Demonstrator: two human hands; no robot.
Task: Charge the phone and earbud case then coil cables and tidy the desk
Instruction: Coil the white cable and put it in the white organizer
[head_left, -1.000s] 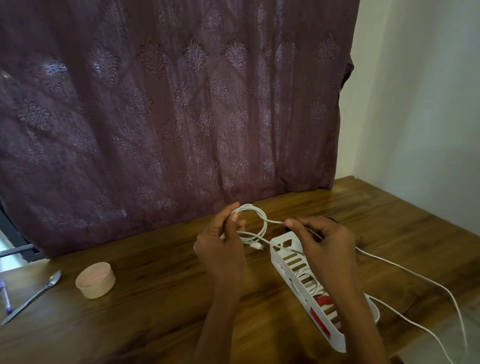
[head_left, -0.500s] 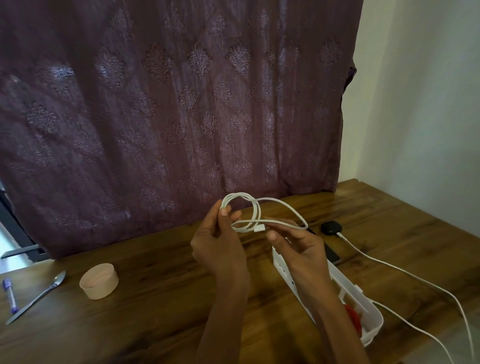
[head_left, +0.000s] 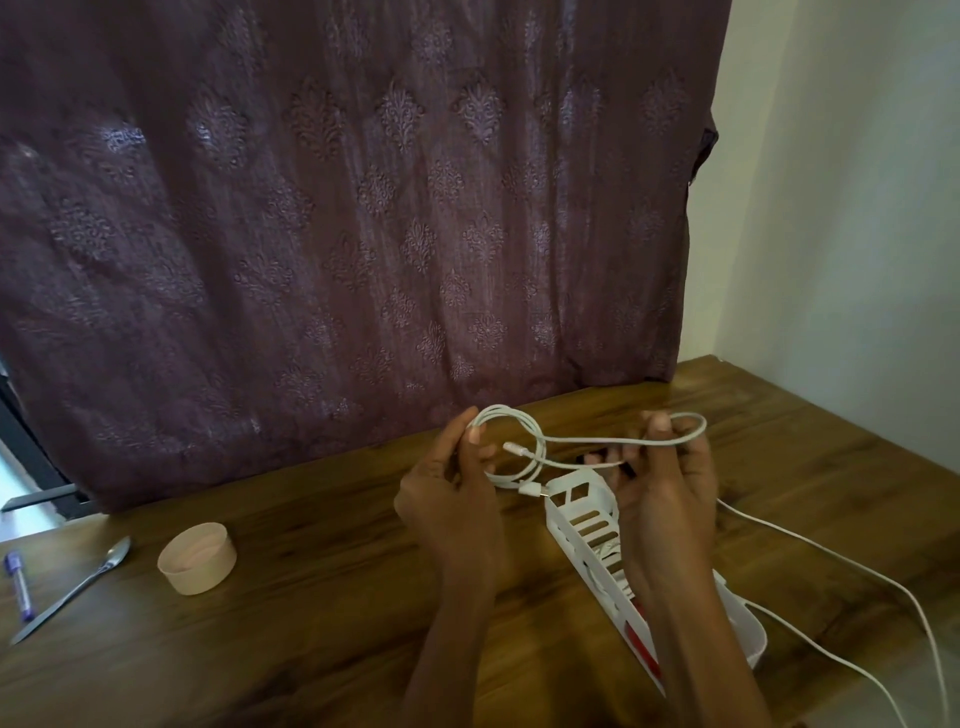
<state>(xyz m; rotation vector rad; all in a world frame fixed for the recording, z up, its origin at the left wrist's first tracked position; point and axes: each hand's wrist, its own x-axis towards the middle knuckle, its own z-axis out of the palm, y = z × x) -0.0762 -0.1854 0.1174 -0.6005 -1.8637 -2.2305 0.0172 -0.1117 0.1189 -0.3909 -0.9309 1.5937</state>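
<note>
Two hands hold one white cable (head_left: 540, 452) in the air, just above the far end of the white slotted tray (head_left: 582, 525). The left hand (head_left: 452, 504), just left of the tray's far end, pinches a small coil of the cable btwn thumb & fingertips; the coil looks like two or three turns. The right hand (head_left: 670, 504), over the tray's far half, has its fingers curled round the cable's long loop, which runs out from the coil & bends back at the fingertips.

One plug end (head_left: 513, 447) pokes into the coil's middle. The other plug (head_left: 531, 489) hangs at the coil's bottom, just beside the tray's far corner; can't tell if it touches.

The tray lies on the wooden desk (head_left: 311, 649), its long side running toward the camera & a bit right. Inside, at the near end, is something red (head_left: 641, 642), mostly hidden by the right forearm.

A second white cable (head_left: 779, 530) trails over the desk right of the tray. Well left of the tray sits a beige round cup (head_left: 197, 558), w/ a spoon (head_left: 78, 587) & a purple pen (head_left: 20, 584) further left. Behind the tray hangs a dark purple patterned curtain (head_left: 363, 208), w/ a pale wall (head_left: 857, 208) beyond the tray's right side.
</note>
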